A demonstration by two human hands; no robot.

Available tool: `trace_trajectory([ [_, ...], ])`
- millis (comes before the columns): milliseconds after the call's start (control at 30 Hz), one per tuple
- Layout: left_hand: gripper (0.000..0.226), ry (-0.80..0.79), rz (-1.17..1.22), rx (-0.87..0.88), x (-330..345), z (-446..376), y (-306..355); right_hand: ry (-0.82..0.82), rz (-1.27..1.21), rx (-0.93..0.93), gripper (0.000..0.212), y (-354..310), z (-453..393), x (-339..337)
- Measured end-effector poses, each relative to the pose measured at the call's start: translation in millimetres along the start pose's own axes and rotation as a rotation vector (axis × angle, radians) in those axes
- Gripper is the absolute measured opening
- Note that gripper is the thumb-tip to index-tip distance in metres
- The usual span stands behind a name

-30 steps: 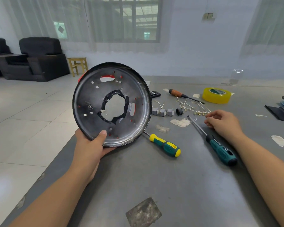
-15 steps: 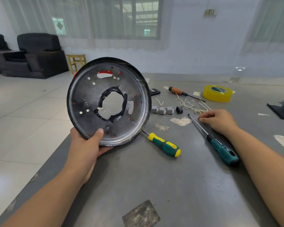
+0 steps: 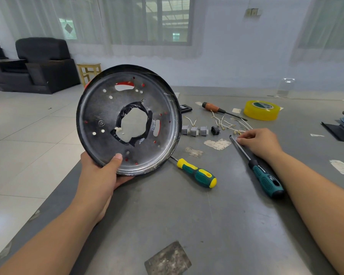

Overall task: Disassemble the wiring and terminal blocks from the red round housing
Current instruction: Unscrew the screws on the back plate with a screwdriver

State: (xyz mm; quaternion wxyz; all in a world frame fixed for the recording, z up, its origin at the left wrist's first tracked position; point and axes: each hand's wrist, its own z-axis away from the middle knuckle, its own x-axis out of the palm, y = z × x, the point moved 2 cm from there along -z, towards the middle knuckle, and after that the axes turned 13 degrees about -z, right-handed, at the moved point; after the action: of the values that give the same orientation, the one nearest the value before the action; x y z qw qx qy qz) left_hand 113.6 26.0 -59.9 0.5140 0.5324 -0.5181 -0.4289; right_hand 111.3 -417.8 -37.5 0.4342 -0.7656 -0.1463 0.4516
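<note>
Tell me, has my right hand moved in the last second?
Yes. The right hand has slid left along the table, over the dark green screwdriver shaft toward its tip, nearer the grey terminal blocks.

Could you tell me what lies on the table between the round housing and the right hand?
In the head view: three grey terminal blocks, then a small black part.

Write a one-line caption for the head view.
Left hand holds the round housing upright; right hand pinches a small part beside the loose wires.
</note>
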Motion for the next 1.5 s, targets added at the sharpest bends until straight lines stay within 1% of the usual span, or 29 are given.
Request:
trace_trajectory([
  [100,0.04,0.009,0.002,0.006,0,0,0,-0.022,-0.024,0.027,0.007,2,2,-4],
  [167,0.04,0.012,-0.006,0.007,0,0,-1,0.008,-0.095,0.017,0.006,-1,6,-9],
  [233,0.037,0.017,-0.012,0.006,0,0,0,0.077,-0.155,-0.041,0.006,-12,12,-17],
  [300,0.036,0.025,-0.009,0.007,1,1,1,0.121,-0.147,-0.141,0.006,-32,25,-21],
  [367,0.036,0.032,-0.002,0.009,2,2,3,0.063,-0.11,-0.251,0.007,-57,44,-14],
  [433,0.036,0.038,0.006,0.011,2,4,5,-0.045,-0.044,-0.358,0.01,-79,71,2],
  [467,0.036,0.043,0.012,0.009,1,4,5,-0.11,-0.006,-0.402,0.015,-89,85,12],
  [533,0.036,0.048,0.024,0.002,1,5,7,-0.251,0.098,-0.448,0.035,-101,115,32],
  [567,0.035,0.049,0.029,-0.001,0,6,7,-0.306,0.17,-0.462,0.046,-104,128,41],
  [600,0.035,0.049,0.033,-0.004,0,6,8,-0.339,0.239,-0.479,0.052,-105,139,49],
  [667,0.035,0.043,0.036,-0.009,0,7,8,-0.371,0.332,-0.521,0.049,-103,155,62],
  [767,0.036,0.027,0.036,-0.01,-1,9,9,-0.378,0.388,-0.577,0.046,-101,165,73],
  [833,0.034,0.017,0.043,-0.007,-1,10,9,-0.337,0.407,-0.575,0.048,-98,167,74],
  [900,0.034,0.007,0.049,-0.005,-2,11,9,-0.216,0.474,-0.551,0.048,-95,166,67],
  [1000,0.033,-0.004,0.055,-0.019,-2,11,10,-0.007,0.584,-0.478,0.04,-89,164,50],
  [1067,0.035,-0.007,0.053,-0.035,-2,11,9,0.046,0.63,-0.41,0.035,-86,162,39],
  [1233,0.043,-0.049,0.035,-0.037,-3,11,10,0.078,0.787,-0.317,0.026,-82,157,24],
  [1333,0.046,-0.076,0.036,-0.026,-2,11,11,0.042,0.875,-0.273,0.024,-79,157,27],
  [1500,0.049,-0.111,0.03,-0.032,-1,11,11,0.006,0.916,-0.24,0.023,-78,157,28],
])
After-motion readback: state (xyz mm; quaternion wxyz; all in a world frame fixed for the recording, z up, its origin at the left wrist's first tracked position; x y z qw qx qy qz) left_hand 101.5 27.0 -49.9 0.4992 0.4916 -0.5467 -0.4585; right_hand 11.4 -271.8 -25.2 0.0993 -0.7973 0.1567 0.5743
